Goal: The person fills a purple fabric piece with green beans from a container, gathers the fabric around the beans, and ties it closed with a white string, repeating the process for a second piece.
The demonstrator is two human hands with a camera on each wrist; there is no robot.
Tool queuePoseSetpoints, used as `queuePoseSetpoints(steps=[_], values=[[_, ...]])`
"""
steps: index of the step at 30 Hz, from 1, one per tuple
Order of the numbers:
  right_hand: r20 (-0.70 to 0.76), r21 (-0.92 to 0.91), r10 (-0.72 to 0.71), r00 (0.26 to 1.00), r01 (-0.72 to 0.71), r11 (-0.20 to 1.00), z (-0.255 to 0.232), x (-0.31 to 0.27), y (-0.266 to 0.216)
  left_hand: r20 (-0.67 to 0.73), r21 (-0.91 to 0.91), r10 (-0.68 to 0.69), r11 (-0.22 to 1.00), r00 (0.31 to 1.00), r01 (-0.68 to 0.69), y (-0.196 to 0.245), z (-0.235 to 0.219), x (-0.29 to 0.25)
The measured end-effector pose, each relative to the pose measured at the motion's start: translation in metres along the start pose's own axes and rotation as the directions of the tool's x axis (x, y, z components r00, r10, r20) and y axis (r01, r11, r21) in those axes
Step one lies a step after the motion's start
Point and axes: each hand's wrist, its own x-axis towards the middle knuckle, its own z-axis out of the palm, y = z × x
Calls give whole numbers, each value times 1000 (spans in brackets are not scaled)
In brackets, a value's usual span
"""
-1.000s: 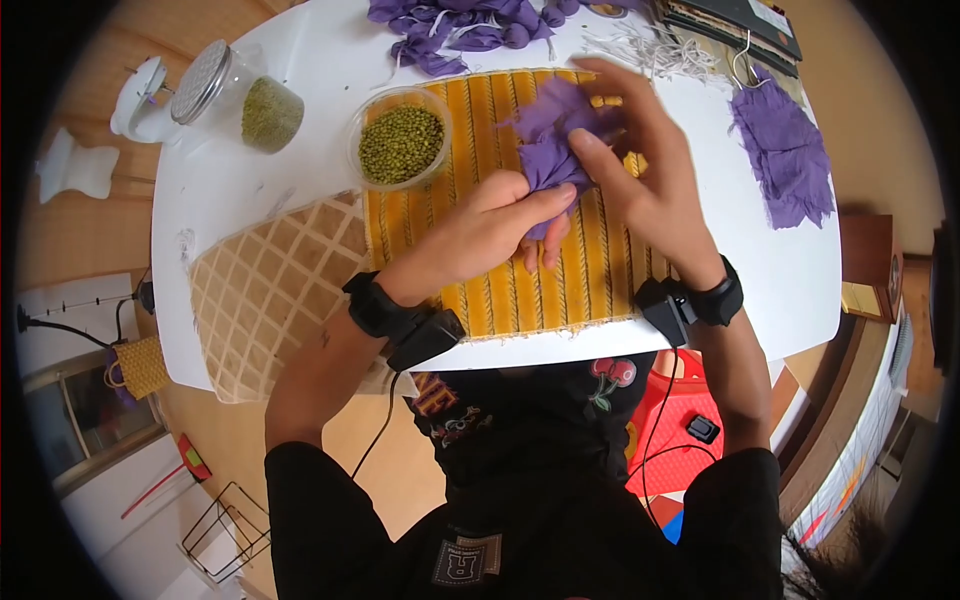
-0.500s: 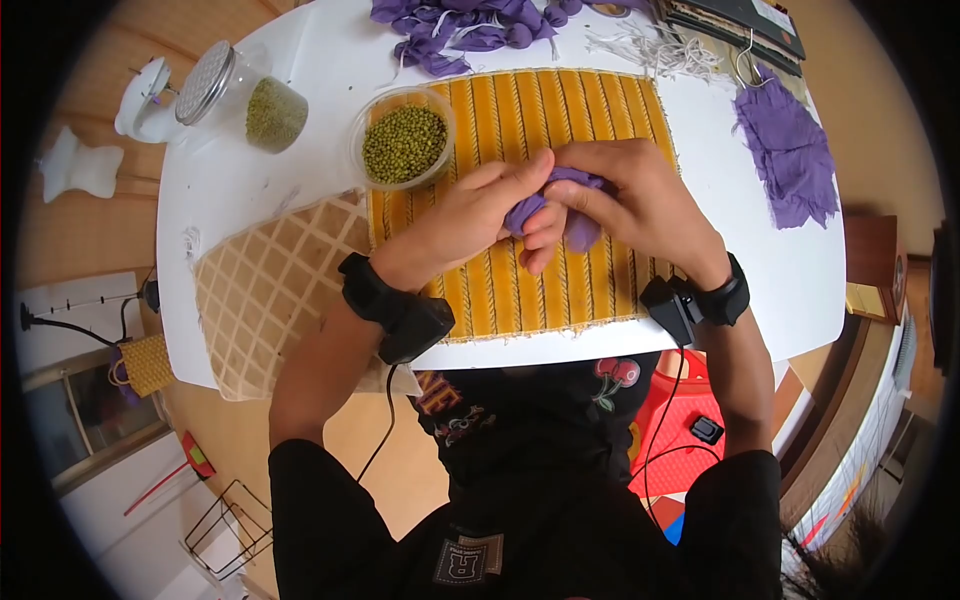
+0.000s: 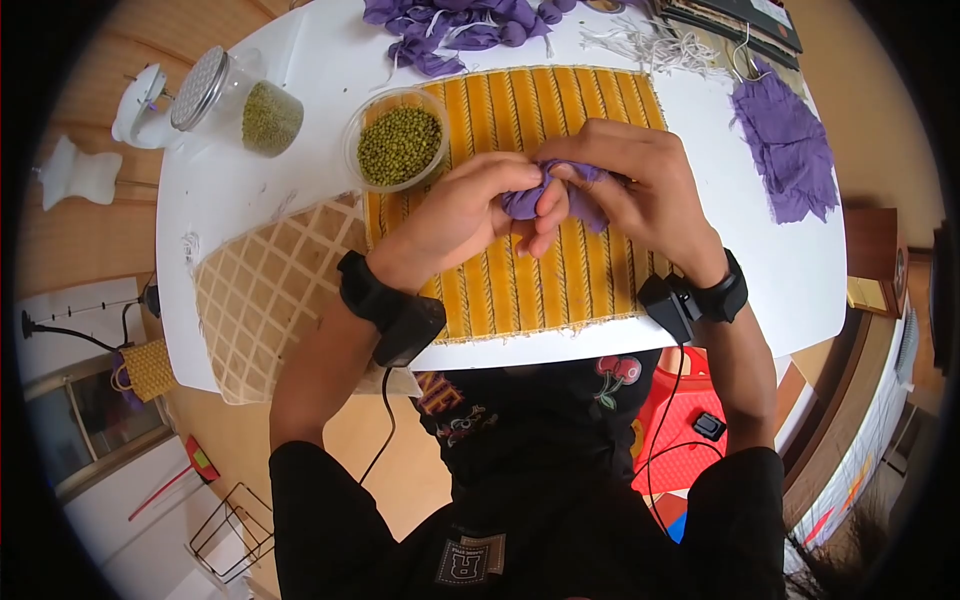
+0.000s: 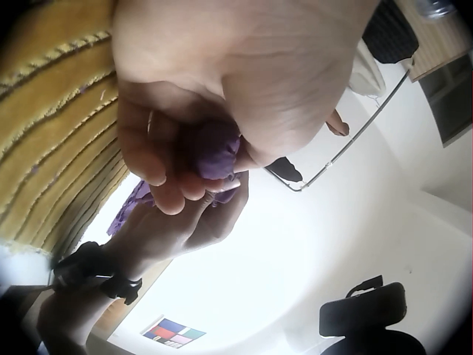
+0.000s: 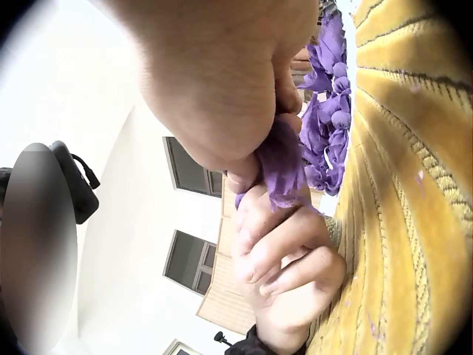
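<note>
A piece of purple cloth (image 3: 524,205) is bunched between both hands, above a yellow striped fabric mat (image 3: 490,295). My left hand (image 3: 462,208) grips its rounded, balled part (image 4: 216,150), which the left wrist view shows wrapped smooth in the curled fingers. At the gathered neck, my right hand (image 3: 645,190) pinches the cloth between thumb and fingers. Loose frayed cloth (image 5: 282,170) hangs out beneath that thumb in the right wrist view. Whatever the ball contains is hidden. Left of the hands, a clear round tub (image 3: 350,160) holds green beans (image 3: 400,145).
A lidded jar (image 3: 225,95) with green beans lies on its side at the far left. Purple tied cloth balls (image 3: 430,40), white strings (image 3: 655,50) and flat purple cloth pieces (image 3: 785,150) lie along the back and right. A beige lattice cloth (image 3: 285,290) covers the front left.
The cloth was spread out between the hands and is now gathered into a ball. My right hand, earlier with fingers spread, has closed in and pinches the cloth beside my left hand.
</note>
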Motion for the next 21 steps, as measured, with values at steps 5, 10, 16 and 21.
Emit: queuePoseSetpoints(steps=[5,10,16,21], values=[[-38,51,-13,999,15,999,1,-1,0,-8,-29,-37,999,999,37,7,8,-3],[2,162,46,999,-45,986,-1,-1,2,7,-22,-18,1000,1000,19,-1,0,-1],[-21,118,-46,999,48,992,-1,0,5,-26,17,-2,1000,1000,3,-2,1,-2],[18,179,-28,999,24,984,3,-2,3,16,-48,25,999,1000,-24,-7,-7,-1]])
